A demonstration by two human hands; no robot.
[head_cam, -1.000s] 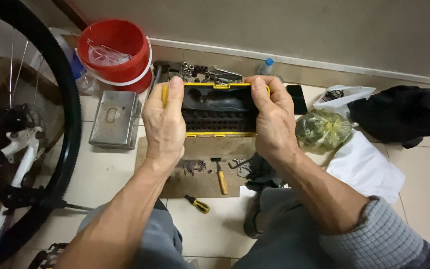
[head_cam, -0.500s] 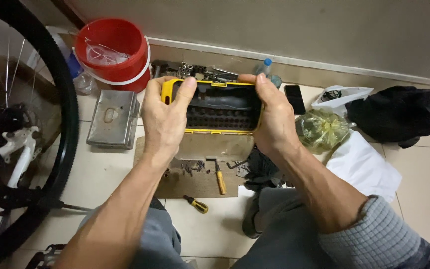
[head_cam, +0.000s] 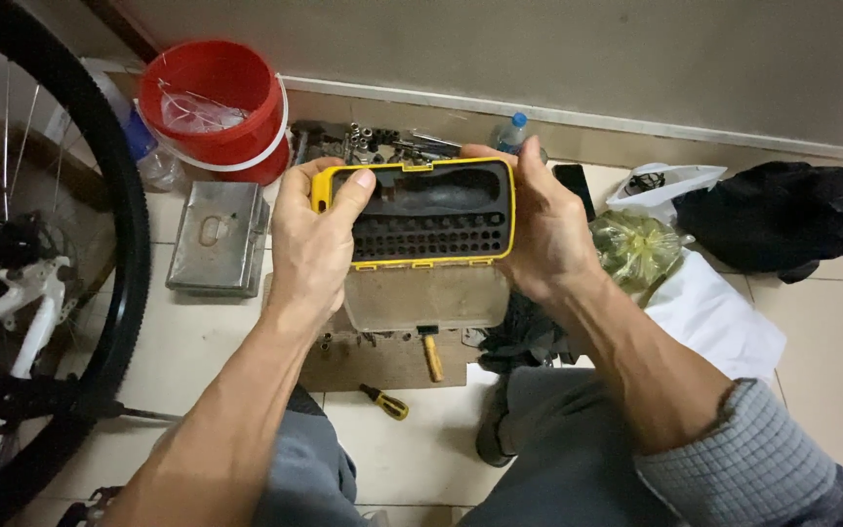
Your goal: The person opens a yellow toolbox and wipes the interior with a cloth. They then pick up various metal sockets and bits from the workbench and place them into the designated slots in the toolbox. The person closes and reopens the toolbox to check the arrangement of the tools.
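Observation:
I hold a yellow-rimmed black tool case (head_cam: 428,217) up in front of me with both hands. Its black insert shows rows of small round holes and a long empty recess. The clear lid (head_cam: 428,298) hangs open below the case toward me. My left hand (head_cam: 311,244) grips the case's left end, thumb on the insert. My right hand (head_cam: 541,229) clasps the right end, fingers wrapped behind it.
A red bucket (head_cam: 215,109) stands at the back left, a metal box (head_cam: 215,237) beside it. A bicycle wheel (head_cam: 100,234) fills the left. Loose sockets (head_cam: 368,141), a small screwdriver (head_cam: 384,401), a plastic bottle (head_cam: 509,134), a bag (head_cam: 636,244), white cloth (head_cam: 714,317) and black cloth (head_cam: 782,215) lie around.
The case has been lifted and tilted toward me, so its holed insert and open lid now face the camera. Both hands kept their grip on its ends.

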